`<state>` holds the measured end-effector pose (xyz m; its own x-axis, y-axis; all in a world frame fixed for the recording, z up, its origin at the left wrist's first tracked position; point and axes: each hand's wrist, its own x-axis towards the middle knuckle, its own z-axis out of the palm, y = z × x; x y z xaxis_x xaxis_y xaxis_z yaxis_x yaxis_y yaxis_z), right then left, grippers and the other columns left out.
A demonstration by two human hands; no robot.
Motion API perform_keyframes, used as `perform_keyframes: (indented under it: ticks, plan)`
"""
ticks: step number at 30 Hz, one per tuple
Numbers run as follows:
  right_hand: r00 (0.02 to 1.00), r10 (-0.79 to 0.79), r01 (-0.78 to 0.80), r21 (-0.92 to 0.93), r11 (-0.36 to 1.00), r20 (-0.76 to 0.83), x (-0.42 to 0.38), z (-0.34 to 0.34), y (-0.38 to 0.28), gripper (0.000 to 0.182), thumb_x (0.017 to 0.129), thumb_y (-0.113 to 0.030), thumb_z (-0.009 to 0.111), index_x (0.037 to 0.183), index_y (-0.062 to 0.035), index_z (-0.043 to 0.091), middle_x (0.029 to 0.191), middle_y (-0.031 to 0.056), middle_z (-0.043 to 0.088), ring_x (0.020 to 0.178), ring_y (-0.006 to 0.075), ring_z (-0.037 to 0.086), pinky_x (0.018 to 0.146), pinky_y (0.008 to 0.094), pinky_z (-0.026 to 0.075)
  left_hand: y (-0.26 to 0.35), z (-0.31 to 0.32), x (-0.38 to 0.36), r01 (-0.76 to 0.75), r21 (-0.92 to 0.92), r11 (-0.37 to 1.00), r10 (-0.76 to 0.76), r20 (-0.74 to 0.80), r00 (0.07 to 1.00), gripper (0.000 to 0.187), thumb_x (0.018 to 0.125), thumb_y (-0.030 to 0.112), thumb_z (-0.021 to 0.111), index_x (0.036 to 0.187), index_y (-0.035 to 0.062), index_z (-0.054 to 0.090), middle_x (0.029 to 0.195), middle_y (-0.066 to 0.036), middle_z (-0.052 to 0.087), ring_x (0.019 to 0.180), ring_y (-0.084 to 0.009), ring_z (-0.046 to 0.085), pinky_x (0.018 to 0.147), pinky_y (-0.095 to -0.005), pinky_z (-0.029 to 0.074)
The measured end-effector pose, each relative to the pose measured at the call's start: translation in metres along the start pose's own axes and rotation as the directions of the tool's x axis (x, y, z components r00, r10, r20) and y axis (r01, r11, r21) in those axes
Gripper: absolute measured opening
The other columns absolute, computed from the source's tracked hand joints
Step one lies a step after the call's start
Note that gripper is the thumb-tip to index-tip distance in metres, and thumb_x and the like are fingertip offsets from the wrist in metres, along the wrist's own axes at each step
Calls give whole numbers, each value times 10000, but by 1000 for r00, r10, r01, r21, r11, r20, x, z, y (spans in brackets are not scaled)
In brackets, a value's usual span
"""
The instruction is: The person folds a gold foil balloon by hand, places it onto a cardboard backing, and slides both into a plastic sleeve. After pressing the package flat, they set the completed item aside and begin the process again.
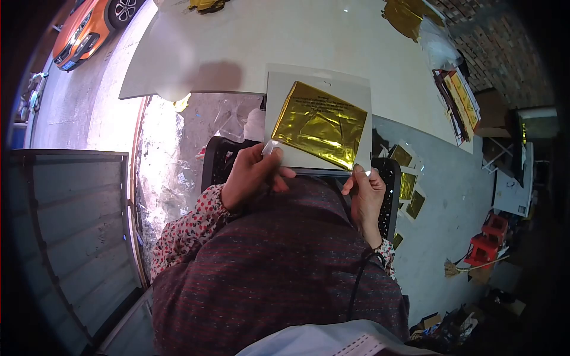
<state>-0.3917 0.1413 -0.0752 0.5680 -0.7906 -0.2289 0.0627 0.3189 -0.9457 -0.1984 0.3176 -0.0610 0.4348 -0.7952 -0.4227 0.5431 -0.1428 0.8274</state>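
A clear plastic bag [279, 89] with a white backing and a hang hole at its top is held in front of me. A folded gold foil packet [320, 126] with small dark print lies tilted within its outline. My left hand [254, 174] is closed on the bag's lower left corner, thumb on top. My right hand [365, 193] pinches the lower right corner between thumb and fingers. Both hands are over my lap, close to the pale table's near edge. Fingers beneath the bag are partly hidden.
The pale table [237, 35] spreads out ahead, with gold foil [409, 16] and a white plastic bag [438, 44] at its far right. A black perforated crate [389, 193] is near my lap. Gold packets [407, 185] lie at right; red stools [484, 246] stand farther off.
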Motion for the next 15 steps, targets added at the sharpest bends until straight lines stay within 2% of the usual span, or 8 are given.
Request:
perform_keyframes:
  ticks: [5,8,10,13,15]
  plan:
    - [998,-7,7,5,1000,-62,7,10,-2,201,975,-153,642,812,-40,615,619,32,581,474,101,536,448,244,439,-2,-1,8,-48,54,997,50,-25,998,382,1044,315,511,1011,-58,585,728,-131,702,508,-162,646,488,-247,511]
    - [999,1,2,52,999,-55,10,10,1,210,975,-168,648,810,-41,617,623,36,579,467,102,525,451,244,437,-3,-6,12,-6,45,999,8,-27,1000,387,1037,317,526,1044,-64,587,805,-143,712,586,-170,681,552,-259,548]
    - [999,1,2,79,997,-33,12,6,5,213,976,-174,648,815,-39,618,649,43,586,468,106,523,456,247,438,-3,2,8,-59,7,998,59,-4,998,382,1033,305,534,1083,-70,587,896,-151,713,683,-178,704,629,-273,570]
    - [1000,8,-7,110,994,-13,11,5,4,205,982,-158,646,823,-32,619,714,44,619,537,108,565,489,256,471,-2,6,7,-36,-35,999,37,32,999,382,1026,281,545,1160,-76,577,1026,-161,701,825,-190,717,735,-291,583]
    - [997,-33,40,115,993,-68,8,7,0,156,972,-125,655,849,-35,618,779,49,624,626,111,588,547,255,484,-1,8,7,-19,-51,999,20,28,999,391,1023,269,549,1205,-77,566,1076,-167,694,886,-196,716,774,-296,583]
